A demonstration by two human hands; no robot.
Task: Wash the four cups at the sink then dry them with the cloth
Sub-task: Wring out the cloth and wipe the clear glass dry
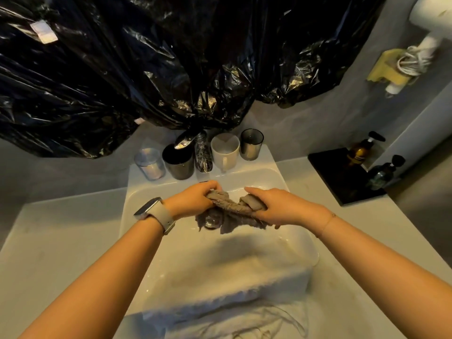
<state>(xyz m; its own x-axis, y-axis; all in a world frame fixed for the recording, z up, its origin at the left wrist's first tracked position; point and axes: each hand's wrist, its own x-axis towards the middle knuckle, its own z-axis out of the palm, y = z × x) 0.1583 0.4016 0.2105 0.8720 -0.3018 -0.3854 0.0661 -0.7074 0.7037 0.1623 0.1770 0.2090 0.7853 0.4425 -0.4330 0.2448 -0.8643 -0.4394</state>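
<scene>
Both hands busy wringing the grey cloth (231,207) over the white sink (300,243). Left hand (193,198) curled tight round one end, right hand (276,206) gripping the other, twisted rope of fabric running side to side between them, loose tails hanging down toward the drain. Four cups lined up on the back rim, well beyond the knuckles: clear cup (149,163) and dark cup (178,162) left of the tap (202,152), white mug (225,150) and smoked glass (251,147) right of it. Looks like drying comes next, probably. Dark cup closest to the left hand, white mug straight ahead of the right, so either one an easy forward reach.
</scene>
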